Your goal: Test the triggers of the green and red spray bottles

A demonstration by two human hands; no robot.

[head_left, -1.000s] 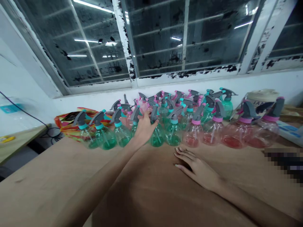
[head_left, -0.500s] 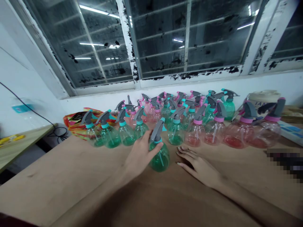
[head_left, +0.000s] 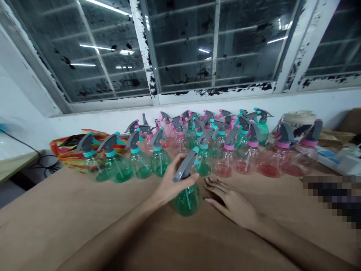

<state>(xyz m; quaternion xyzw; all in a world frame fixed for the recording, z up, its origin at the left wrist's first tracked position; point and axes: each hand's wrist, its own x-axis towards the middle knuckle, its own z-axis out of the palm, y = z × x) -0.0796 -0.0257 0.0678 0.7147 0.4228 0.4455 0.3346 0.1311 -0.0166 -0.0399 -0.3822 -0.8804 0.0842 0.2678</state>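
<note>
My left hand (head_left: 172, 184) is wrapped round the neck of a green spray bottle (head_left: 186, 201) with a grey trigger head and turquoise nozzle. The bottle stands nearly upright, in front of the row, and a dip tube shows inside it. To its right, my right hand (head_left: 229, 201) rests on the wooden table (head_left: 214, 241), fingers stretched out and holding nothing. Just behind that hand stand another green spray bottle (head_left: 203, 162) and a pink spray bottle (head_left: 225, 163).
Several more green and pink spray bottles crowd towards the wall. A colourful bag (head_left: 70, 154) lies at the left end and a whitish tub (head_left: 300, 118) stands at the back right. A blurred-out dark object (head_left: 332, 195) lies on the right. A window (head_left: 180, 49) is above.
My left hand and the green spray bottle have come slightly nearer to me. The trigger head now points more towards me. My view has shifted a little; my right hand stays on the table.
</note>
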